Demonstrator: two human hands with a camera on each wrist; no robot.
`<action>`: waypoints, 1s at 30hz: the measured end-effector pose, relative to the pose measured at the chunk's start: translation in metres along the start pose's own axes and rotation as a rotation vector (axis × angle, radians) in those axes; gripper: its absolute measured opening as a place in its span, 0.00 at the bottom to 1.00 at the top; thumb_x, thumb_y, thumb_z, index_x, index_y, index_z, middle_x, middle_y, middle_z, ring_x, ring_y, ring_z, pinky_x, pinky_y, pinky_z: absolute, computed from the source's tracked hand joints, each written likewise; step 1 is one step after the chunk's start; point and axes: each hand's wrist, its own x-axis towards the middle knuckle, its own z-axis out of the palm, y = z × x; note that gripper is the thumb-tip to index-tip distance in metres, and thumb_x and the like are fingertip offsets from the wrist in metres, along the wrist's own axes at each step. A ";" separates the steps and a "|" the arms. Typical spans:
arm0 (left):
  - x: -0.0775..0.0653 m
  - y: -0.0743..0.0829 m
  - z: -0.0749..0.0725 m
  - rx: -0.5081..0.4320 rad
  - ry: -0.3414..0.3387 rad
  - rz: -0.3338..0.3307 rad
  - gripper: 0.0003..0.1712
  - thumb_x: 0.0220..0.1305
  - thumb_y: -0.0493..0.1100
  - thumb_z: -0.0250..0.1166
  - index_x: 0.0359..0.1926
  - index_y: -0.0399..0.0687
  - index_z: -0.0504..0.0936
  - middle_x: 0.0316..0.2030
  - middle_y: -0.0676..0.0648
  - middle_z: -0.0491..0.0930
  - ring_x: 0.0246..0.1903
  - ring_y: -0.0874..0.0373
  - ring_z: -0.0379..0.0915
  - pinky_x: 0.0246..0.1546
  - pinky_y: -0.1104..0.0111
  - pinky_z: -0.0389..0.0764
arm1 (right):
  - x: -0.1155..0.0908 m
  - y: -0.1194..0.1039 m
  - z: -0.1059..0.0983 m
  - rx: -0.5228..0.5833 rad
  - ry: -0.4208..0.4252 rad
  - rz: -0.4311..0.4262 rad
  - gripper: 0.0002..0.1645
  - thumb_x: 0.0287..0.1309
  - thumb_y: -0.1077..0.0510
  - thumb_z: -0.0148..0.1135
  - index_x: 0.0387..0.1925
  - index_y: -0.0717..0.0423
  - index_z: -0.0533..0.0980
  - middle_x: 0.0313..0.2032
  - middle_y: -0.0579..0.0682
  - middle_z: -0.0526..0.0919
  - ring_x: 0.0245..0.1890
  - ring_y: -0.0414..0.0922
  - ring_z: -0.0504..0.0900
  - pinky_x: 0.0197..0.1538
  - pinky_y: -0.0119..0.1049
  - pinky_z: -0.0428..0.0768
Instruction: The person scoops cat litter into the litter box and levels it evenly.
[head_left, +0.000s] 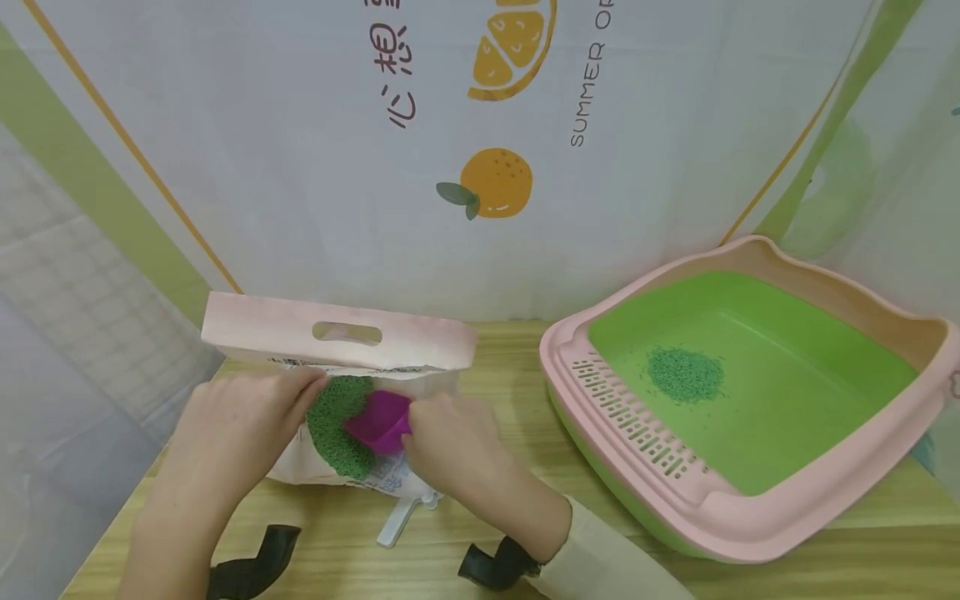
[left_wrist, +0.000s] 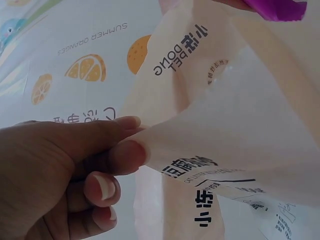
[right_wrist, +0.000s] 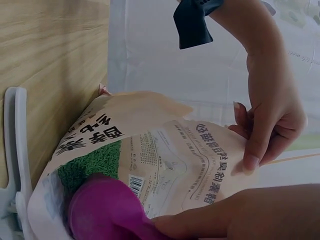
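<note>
An opened paper bag of cat litter (head_left: 255, 325) stands on the table, its pink top with a handle slot folded back. Green pellets (head_left: 339, 429) fill the part of it that shows. My left hand (head_left: 232, 425) pinches the bag's edge between thumb and forefinger, as the left wrist view shows on the paper (left_wrist: 225, 135). With my right hand (head_left: 453, 442) I grip the handle of a purple scoop (head_left: 381, 423). The scoop's bowl (right_wrist: 105, 207) is inside the bag mouth, against the pellets (right_wrist: 107, 160); how much it carries is hidden.
To the right stands a green litter box (head_left: 795, 358) with a pink rim (head_left: 742, 542) and slotted ledge; a small pile of green pellets (head_left: 685, 374) lies in it. A pale grey clip (head_left: 399, 521) lies before the bag. A printed cloth (head_left: 337, 208) hangs behind.
</note>
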 end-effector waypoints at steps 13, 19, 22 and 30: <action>-0.002 -0.002 0.001 0.014 0.034 0.030 0.31 0.81 0.60 0.43 0.19 0.52 0.63 0.12 0.56 0.52 0.15 0.61 0.46 0.16 0.67 0.49 | 0.013 -0.004 0.015 -0.022 0.039 -0.003 0.19 0.64 0.44 0.65 0.21 0.47 0.76 0.18 0.41 0.76 0.16 0.37 0.69 0.14 0.33 0.64; -0.001 -0.002 0.000 0.018 0.034 0.032 0.37 0.77 0.66 0.26 0.18 0.52 0.63 0.12 0.56 0.51 0.15 0.60 0.46 0.16 0.67 0.49 | 0.019 -0.010 0.021 -0.041 0.039 0.004 0.18 0.65 0.43 0.65 0.22 0.47 0.79 0.18 0.40 0.78 0.15 0.37 0.69 0.14 0.32 0.64; -0.001 -0.001 0.000 0.022 0.043 0.038 0.38 0.77 0.66 0.25 0.18 0.52 0.64 0.12 0.56 0.51 0.15 0.60 0.45 0.16 0.66 0.49 | 0.022 -0.013 0.022 -0.057 0.041 0.003 0.17 0.64 0.43 0.66 0.24 0.46 0.81 0.19 0.40 0.80 0.15 0.36 0.71 0.14 0.32 0.65; -0.001 -0.001 0.000 0.015 0.069 0.053 0.38 0.79 0.65 0.27 0.18 0.51 0.64 0.13 0.56 0.50 0.16 0.60 0.45 0.16 0.66 0.50 | 0.028 -0.018 0.028 -0.083 0.086 -0.017 0.16 0.64 0.43 0.67 0.25 0.46 0.83 0.20 0.39 0.82 0.16 0.36 0.74 0.16 0.31 0.68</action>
